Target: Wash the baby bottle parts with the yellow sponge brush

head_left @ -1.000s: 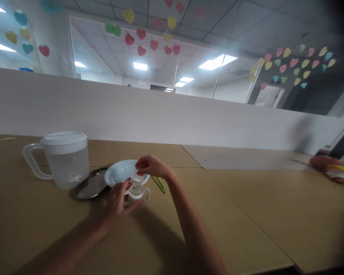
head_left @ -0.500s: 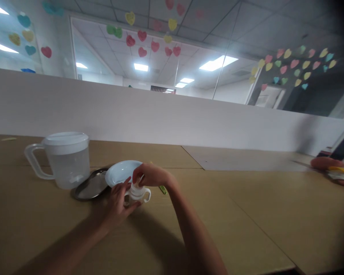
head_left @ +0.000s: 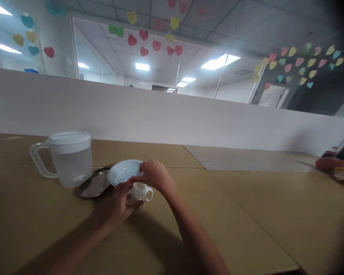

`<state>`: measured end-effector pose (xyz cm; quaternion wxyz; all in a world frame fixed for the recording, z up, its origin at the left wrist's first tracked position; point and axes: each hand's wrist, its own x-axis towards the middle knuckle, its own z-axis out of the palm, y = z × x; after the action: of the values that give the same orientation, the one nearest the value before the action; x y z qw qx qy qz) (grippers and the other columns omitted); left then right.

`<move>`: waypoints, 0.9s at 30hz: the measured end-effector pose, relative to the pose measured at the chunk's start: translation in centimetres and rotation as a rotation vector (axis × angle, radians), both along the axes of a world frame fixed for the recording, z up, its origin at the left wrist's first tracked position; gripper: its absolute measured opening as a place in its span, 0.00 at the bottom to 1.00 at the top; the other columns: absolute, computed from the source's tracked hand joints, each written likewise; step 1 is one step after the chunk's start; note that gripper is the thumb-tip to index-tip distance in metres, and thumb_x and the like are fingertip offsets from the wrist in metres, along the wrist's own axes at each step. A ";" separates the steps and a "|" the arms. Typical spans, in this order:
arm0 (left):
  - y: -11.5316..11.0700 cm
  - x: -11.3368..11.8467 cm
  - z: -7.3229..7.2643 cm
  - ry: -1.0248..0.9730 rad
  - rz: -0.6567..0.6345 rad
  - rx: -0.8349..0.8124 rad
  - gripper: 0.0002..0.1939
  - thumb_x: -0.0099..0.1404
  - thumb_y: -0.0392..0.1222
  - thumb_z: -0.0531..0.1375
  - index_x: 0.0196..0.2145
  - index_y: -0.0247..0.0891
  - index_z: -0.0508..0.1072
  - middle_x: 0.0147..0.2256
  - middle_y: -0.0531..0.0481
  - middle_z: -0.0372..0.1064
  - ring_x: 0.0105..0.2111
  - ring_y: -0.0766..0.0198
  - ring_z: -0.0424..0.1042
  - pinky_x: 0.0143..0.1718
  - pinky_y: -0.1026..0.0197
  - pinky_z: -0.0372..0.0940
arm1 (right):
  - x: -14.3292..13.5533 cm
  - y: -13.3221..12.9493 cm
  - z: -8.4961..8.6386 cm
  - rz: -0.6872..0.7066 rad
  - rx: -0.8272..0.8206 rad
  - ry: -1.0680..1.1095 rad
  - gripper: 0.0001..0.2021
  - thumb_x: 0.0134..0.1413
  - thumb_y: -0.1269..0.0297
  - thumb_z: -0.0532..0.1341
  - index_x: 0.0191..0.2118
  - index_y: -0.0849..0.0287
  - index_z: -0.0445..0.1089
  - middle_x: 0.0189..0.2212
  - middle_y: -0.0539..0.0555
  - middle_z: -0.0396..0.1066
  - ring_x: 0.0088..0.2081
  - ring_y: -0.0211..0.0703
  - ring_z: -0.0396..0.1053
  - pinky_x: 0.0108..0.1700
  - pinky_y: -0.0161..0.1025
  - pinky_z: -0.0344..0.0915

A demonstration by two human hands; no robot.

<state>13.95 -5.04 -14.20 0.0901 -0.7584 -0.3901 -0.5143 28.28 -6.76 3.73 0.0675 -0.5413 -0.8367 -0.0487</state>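
A small baby bottle (head_left: 139, 192) with a white collar and two white side handles stands on the table. My left hand (head_left: 122, 202) is wrapped round it from the left, with the thumb along its near side. Just above and behind the bottle's top is my right hand (head_left: 155, 173), its fingers bent and reaching left near my left fingertips. What its fingers hold, if anything, is hidden. Right behind both hands sits a pale blue-white bowl (head_left: 123, 170), partly covered by my right hand.
Left of the bowl, a shiny metal tray (head_left: 93, 187) lies beside a translucent lidded pitcher (head_left: 71, 162). A grey sheet (head_left: 237, 158) covers the table's back right. At the far right edge are a blurred reddish thing (head_left: 328, 163) and a yellow-and-white one. A white wall stands behind.
My right hand has lifted off the bottle's top and shifted slightly right, uncovering the white collar. My left hand keeps its grip. The green thing near my right wrist is now hidden.
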 end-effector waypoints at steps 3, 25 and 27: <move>-0.2 0.1 0.3 0.009 -0.016 -0.038 0.38 0.55 0.55 0.62 0.59 0.38 0.55 0.43 0.42 0.70 0.44 0.53 0.69 0.46 0.50 0.65 | 0.4 0.0 -0.1 0.179 -0.054 0.013 0.23 0.43 0.59 0.68 0.47 0.58 0.70 0.40 0.57 0.75 0.41 0.47 0.72 0.39 0.36 0.66; -0.3 1.0 0.5 -0.058 0.022 -0.144 0.39 0.52 0.52 0.64 0.58 0.41 0.56 0.42 0.42 0.69 0.43 0.50 0.68 0.44 0.46 0.65 | -2.2 -1.3 -1.7 0.118 0.034 -0.152 0.11 0.50 0.65 0.61 0.37 0.69 0.72 0.38 0.66 0.72 0.37 0.50 0.73 0.34 0.38 0.67; -0.4 1.0 0.5 -0.045 0.022 -0.148 0.39 0.52 0.52 0.63 0.58 0.40 0.55 0.43 0.41 0.69 0.44 0.48 0.68 0.44 0.44 0.64 | -2.4 -1.3 -1.9 0.099 0.034 -0.140 0.11 0.50 0.64 0.61 0.35 0.68 0.73 0.38 0.66 0.72 0.37 0.50 0.73 0.33 0.38 0.68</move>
<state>14.98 -5.49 -13.68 0.0307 -0.7468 -0.4374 -0.5000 25.92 -8.05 1.87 0.0202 -0.4933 -0.8642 -0.0972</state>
